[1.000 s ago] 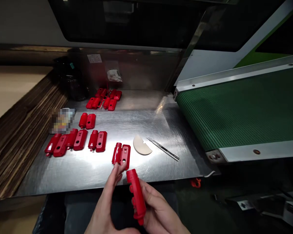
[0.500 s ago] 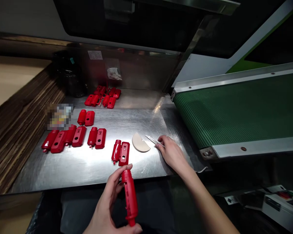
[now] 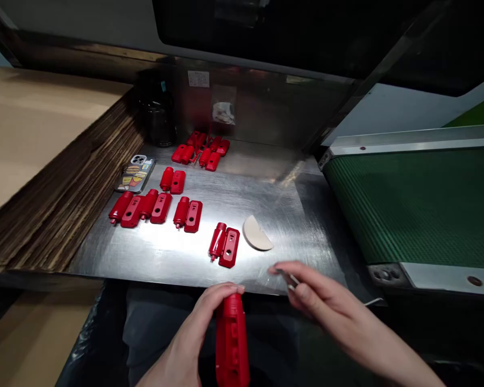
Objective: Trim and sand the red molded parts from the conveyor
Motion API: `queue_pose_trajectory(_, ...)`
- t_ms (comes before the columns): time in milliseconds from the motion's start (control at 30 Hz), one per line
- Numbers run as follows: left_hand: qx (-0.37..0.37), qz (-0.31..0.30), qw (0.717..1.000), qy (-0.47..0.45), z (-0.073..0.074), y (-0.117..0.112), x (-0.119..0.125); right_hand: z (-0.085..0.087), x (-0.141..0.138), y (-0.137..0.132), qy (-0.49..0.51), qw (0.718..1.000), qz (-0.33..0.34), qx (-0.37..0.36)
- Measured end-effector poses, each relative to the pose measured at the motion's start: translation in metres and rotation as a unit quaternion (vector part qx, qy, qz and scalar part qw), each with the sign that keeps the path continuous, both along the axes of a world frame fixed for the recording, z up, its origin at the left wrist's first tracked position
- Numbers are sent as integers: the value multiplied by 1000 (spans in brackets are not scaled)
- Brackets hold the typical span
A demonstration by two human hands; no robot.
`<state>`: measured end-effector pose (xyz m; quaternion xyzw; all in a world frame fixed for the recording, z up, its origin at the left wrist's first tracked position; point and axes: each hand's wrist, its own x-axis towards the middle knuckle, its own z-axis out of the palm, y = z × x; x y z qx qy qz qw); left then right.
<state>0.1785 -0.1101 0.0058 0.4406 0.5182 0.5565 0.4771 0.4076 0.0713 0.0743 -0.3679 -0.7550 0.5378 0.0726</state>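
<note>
My left hand (image 3: 193, 333) is closed around a long red plastic part (image 3: 231, 344), held upright over my lap below the steel table's (image 3: 145, 258) front edge. My right hand (image 3: 318, 301) pinches thin metal tweezers (image 3: 286, 276) just right of that part, at the table's edge. The nearest red moulded pair (image 3: 225, 246) lies on the table just beyond my hands, with a beige half-disc (image 3: 256, 234) to its right.
More red moulded parts lie in a row (image 3: 153, 207) and in a heap (image 3: 201, 149) at the back. A phone (image 3: 135, 173) rests at the left by stacked cardboard (image 3: 56, 199). A green conveyor belt (image 3: 419, 204) runs at the right. A dark container (image 3: 159, 121) stands at the back.
My right hand lifted the tweezers off the table and drew them back toward the red part. The view has swung to the left.
</note>
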Motion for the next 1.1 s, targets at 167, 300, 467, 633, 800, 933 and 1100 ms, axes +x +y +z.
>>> queue_pose_trajectory(167, -47, 11, 999, -15, -5, 13, 4, 31, -25, -33, -48, 991, 126, 16)
queue_pose_trajectory(300, -60, 18, 998, -24, -2, 6, 6, 36, -38, -34, -29, 981, 169, 89)
queue_pose_trajectory(467, -24, 1, 1000, -3, 10, -12, 4, 31, -48, -37, -32, 968, 204, 142)
queue_pose_trajectory(633, -38, -22, 999, 4, 20, -12, 0, 30, -49, -37, -47, 960, 221, 166)
queue_pose_trajectory(800, -39, -43, 998, -6, 19, -9, -3, 33, -45, -38, -76, 950, 231, 194)
queue_pose_trajectory(933, -53, -35, 998, -23, 12, -1, -4, 31, -44, -41, -70, 954, 222, 189)
queue_pose_trajectory(1100, -49, -43, 998, -18, 8, 4, -5, 29, -43, -45, -83, 957, 209, 185)
